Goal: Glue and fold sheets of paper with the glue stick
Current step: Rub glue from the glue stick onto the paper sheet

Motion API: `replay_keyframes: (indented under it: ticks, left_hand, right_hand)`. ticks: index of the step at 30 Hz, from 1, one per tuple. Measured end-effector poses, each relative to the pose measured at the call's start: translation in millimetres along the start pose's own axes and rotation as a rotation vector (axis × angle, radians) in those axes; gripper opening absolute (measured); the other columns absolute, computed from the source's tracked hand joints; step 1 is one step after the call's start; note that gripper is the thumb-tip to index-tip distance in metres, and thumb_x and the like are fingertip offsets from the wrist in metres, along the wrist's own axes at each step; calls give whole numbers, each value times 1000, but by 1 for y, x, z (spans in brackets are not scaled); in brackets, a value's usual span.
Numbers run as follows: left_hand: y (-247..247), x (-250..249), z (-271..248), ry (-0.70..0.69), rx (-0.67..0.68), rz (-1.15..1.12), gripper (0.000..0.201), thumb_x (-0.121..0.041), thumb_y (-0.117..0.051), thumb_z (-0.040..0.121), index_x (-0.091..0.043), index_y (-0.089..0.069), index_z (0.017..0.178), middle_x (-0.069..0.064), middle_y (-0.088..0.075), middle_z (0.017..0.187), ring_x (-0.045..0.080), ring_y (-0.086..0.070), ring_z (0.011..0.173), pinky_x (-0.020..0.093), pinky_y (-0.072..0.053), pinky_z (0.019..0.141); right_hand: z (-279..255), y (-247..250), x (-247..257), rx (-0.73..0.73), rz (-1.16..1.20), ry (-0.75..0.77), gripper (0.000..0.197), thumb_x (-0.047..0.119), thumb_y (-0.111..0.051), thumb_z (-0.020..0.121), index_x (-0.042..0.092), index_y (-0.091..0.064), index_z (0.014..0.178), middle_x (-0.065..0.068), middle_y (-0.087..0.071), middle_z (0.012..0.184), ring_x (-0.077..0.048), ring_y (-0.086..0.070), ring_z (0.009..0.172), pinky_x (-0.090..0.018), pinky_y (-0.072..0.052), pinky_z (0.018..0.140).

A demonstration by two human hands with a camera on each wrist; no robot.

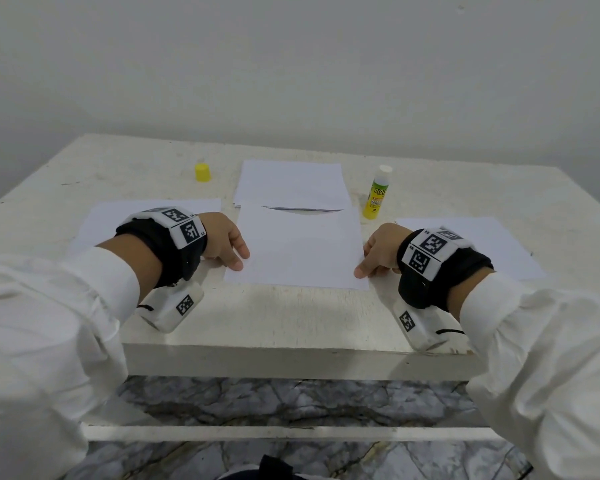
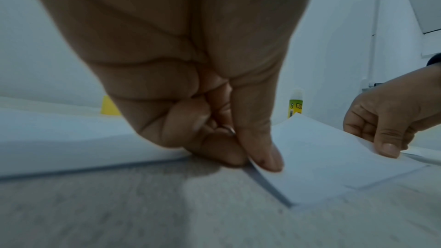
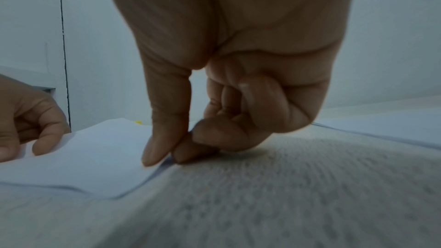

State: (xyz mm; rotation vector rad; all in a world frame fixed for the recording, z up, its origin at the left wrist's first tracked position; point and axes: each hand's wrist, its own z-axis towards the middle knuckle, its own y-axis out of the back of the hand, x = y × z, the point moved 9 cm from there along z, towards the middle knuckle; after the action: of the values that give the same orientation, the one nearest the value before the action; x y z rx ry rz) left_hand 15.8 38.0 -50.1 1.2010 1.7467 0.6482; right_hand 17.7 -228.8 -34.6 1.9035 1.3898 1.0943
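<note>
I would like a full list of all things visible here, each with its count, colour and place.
centre sheet: one, white, table middle, pinched at both side edges
paper stack: one, white, behind the centre sheet
left sheet: one, white, partly under the left wrist
right sheet: one, white, beside the right wrist
glue stick: one, yellow-green, uncapped, upright, right of the stack
cap: one, yellow, left of the stack
table: one, whitish
left hand: grips the sheet's left edge
right hand: grips its right edge
</note>
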Motion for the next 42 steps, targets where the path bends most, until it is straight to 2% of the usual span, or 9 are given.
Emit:
replay_keyframes:
  ticks: [6,11,15,21,26,31,37,39,42]
  left_hand:
    - [0,1,1,-7,11,-8,18,-20,-80,75,-27,-68,86,-6,-59,67,8,-50,59,16,-40,59]
    - [1,3,3,-13,19,-70,18,-17,-81,75,-26,-69,84,-7,-59,59,8,-51,55,8,-42,51]
    - [1,3,3,-22,3,-105,18,-14,-81,74,-23,-70,85,-7,-59,58,1,-49,40,9,-42,49]
    - [1,3,2,-24,-9,-125,20,-13,-81,74,-22,-69,87,-13,-56,45,-2,-47,34,7,-40,44]
    - [1,2,0,-21,-11,-109,20,-13,-80,75,-23,-68,87,-13,-55,41,-1,-47,36,6,-38,44]
    - [1,1,-3,-8,-17,-95,21,-15,-80,75,-24,-68,89,-5,-56,61,6,-48,50,7,-40,48]
    - [3,-3,-3,15,-49,37,33,-21,-81,74,-20,-69,105,-8,-56,72,11,-54,70,19,-43,68]
    - [4,-7,-4,14,-68,133,45,-24,-81,74,-21,-62,115,-6,-55,84,17,-56,86,26,-46,80]
    - [6,-11,-5,25,-74,287,63,-31,-77,78,-26,-47,133,3,-55,117,23,-53,113,29,-40,94]
  right_hand:
    - [0,0,0,-7,-9,-2,35,19,-78,76,-2,-69,102,-10,-66,90,-17,-53,68,-18,-34,48]
    - [0,1,1,-17,-29,2,22,18,-78,76,4,-65,86,-4,-62,73,-13,-49,58,-16,-32,42]
    - [0,3,1,-36,-66,4,23,19,-79,75,9,-60,69,-2,-56,65,-11,-42,48,-12,-30,33]
    - [1,2,2,-34,-41,5,21,17,-80,74,7,-62,73,-6,-61,73,-13,-47,57,-19,-32,47]
    - [1,3,0,-37,-30,1,23,17,-80,74,9,-59,66,-1,-58,64,-12,-45,52,-19,-31,46]
    - [1,2,1,-31,-29,-1,23,16,-79,75,9,-59,66,-2,-58,64,-12,-47,53,-19,-32,45]
    - [4,0,1,-45,-38,-3,19,13,-79,74,6,-62,74,-5,-62,70,-15,-53,59,-20,-34,46]
    - [6,1,3,-47,-66,-9,22,15,-79,75,1,-66,87,-8,-67,82,-21,-61,75,-22,-43,55]
    - [4,4,5,-93,-168,-30,57,22,-79,76,-1,-55,122,-11,-65,111,-25,-61,106,-31,-49,89]
